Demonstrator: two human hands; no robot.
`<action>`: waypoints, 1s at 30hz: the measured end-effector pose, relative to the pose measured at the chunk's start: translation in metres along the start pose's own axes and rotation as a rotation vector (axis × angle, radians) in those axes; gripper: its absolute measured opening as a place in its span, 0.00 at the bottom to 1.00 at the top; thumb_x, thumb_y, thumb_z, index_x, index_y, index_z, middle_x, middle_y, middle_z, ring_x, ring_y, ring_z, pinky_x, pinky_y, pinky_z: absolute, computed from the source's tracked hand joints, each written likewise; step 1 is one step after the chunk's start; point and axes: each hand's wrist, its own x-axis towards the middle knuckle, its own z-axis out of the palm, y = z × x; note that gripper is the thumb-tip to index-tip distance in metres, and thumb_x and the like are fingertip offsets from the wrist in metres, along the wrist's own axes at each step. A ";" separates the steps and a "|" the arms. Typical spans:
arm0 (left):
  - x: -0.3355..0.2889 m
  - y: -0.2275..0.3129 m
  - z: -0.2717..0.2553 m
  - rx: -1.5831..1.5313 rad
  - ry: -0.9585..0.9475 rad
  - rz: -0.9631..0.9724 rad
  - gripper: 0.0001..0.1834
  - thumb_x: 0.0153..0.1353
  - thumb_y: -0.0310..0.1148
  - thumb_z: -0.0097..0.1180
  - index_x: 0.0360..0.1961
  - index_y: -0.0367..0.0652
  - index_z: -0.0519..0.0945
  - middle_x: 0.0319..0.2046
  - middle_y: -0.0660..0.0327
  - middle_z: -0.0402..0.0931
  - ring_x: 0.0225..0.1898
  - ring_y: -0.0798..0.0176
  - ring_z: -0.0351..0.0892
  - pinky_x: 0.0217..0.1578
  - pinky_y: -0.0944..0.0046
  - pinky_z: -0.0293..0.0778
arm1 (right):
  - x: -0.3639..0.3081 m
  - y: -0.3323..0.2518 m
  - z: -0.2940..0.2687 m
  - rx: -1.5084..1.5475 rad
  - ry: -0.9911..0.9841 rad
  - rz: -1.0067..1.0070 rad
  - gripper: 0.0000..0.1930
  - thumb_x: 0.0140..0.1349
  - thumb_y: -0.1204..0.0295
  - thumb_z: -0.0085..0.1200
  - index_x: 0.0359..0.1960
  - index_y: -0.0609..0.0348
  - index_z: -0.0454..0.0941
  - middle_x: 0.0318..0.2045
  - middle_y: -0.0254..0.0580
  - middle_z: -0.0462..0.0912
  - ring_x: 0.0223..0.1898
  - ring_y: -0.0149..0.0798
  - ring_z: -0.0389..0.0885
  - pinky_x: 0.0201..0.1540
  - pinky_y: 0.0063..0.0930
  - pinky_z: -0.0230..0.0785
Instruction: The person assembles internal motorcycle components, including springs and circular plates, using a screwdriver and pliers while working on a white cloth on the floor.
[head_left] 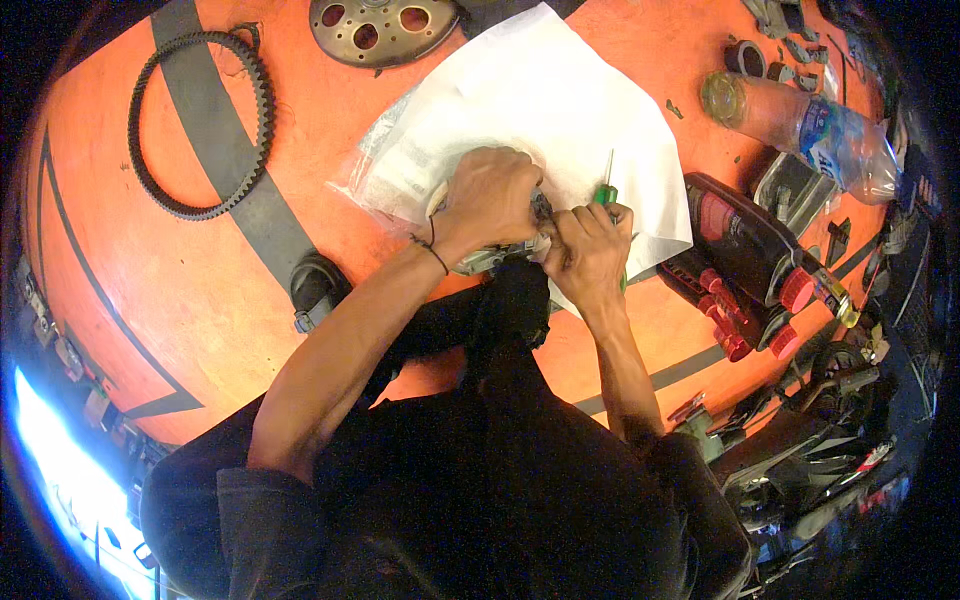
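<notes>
My left hand (492,197) is closed round a greyish metal part (482,262), a cord round its wrist. Fingers cover most of this part, so its exact kind is hidden. Close beside it, my right hand (592,248) is closed, thumb and fingers pinching at the part's right side. A screwdriver with a green handle (604,193) lies just beyond my right knuckles, its thin shaft pointing away. Both hands work over a white sheet (540,85) spread on the orange table.
A toothed drive belt (268,125) lies at left on the orange table (90,250). A perforated bronze-coloured metal disc (385,38) sits at the far edge. On the right are a plastic bottle (780,125), dark bottles with red caps (795,290) and assorted small parts.
</notes>
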 end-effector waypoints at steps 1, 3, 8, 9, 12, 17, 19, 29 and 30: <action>0.001 0.001 -0.001 -0.001 -0.011 -0.013 0.21 0.42 0.43 0.68 0.38 0.45 0.85 0.40 0.55 0.83 0.47 0.48 0.80 0.50 0.50 0.73 | -0.001 -0.002 0.000 0.009 0.008 0.023 0.08 0.46 0.81 0.58 0.26 0.52 0.78 0.22 0.34 0.77 0.28 0.40 0.75 0.44 0.37 0.58; 0.000 0.001 0.001 0.008 0.008 -0.027 0.21 0.42 0.43 0.68 0.37 0.45 0.85 0.40 0.55 0.83 0.46 0.48 0.81 0.49 0.50 0.73 | -0.004 -0.003 0.005 0.018 0.033 0.066 0.07 0.48 0.81 0.57 0.26 0.52 0.78 0.22 0.34 0.77 0.28 0.41 0.75 0.44 0.37 0.58; 0.000 0.000 0.007 -0.048 0.156 -0.004 0.12 0.37 0.37 0.66 0.21 0.41 0.82 0.28 0.52 0.81 0.38 0.50 0.82 0.43 0.54 0.75 | -0.002 -0.013 0.011 0.012 0.095 0.180 0.06 0.53 0.81 0.54 0.26 0.53 0.77 0.23 0.36 0.78 0.28 0.41 0.75 0.44 0.37 0.58; -0.002 0.000 0.009 -0.035 0.197 0.009 0.11 0.38 0.36 0.65 0.21 0.40 0.82 0.27 0.51 0.81 0.36 0.49 0.82 0.42 0.53 0.75 | -0.001 -0.014 0.012 0.018 0.091 0.215 0.05 0.54 0.80 0.54 0.26 0.53 0.77 0.23 0.36 0.78 0.28 0.42 0.76 0.44 0.37 0.58; -0.001 -0.001 0.012 -0.044 0.259 0.010 0.09 0.39 0.35 0.63 0.20 0.40 0.82 0.26 0.51 0.80 0.34 0.48 0.82 0.40 0.53 0.76 | 0.005 -0.018 0.013 0.031 0.085 0.323 0.05 0.56 0.80 0.53 0.26 0.54 0.77 0.23 0.39 0.79 0.29 0.43 0.77 0.45 0.36 0.58; 0.003 0.023 0.001 0.022 0.129 -0.004 0.09 0.40 0.35 0.63 0.22 0.40 0.84 0.29 0.53 0.82 0.37 0.51 0.82 0.43 0.54 0.74 | 0.065 0.020 -0.010 -0.026 0.067 0.352 0.12 0.66 0.71 0.53 0.27 0.66 0.78 0.20 0.55 0.80 0.21 0.60 0.78 0.25 0.46 0.68; 0.007 0.024 0.010 0.045 0.133 0.021 0.09 0.40 0.35 0.63 0.22 0.41 0.84 0.29 0.54 0.82 0.38 0.51 0.82 0.43 0.54 0.74 | 0.085 0.012 -0.028 -0.019 -0.054 0.295 0.13 0.68 0.69 0.53 0.27 0.64 0.78 0.20 0.57 0.79 0.22 0.59 0.79 0.26 0.46 0.67; 0.012 0.007 0.003 0.020 -0.030 0.090 0.15 0.45 0.38 0.68 0.33 0.43 0.84 0.38 0.57 0.81 0.47 0.52 0.80 0.51 0.52 0.74 | 0.018 0.024 -0.062 0.216 -0.011 0.687 0.18 0.74 0.64 0.47 0.30 0.66 0.77 0.18 0.56 0.77 0.17 0.51 0.76 0.23 0.41 0.65; 0.013 0.007 0.002 0.007 -0.028 0.100 0.15 0.45 0.38 0.69 0.33 0.42 0.84 0.38 0.57 0.81 0.47 0.52 0.79 0.50 0.52 0.74 | 0.011 0.023 -0.063 0.252 -0.009 0.717 0.17 0.73 0.65 0.48 0.31 0.67 0.77 0.19 0.55 0.78 0.18 0.51 0.76 0.24 0.40 0.66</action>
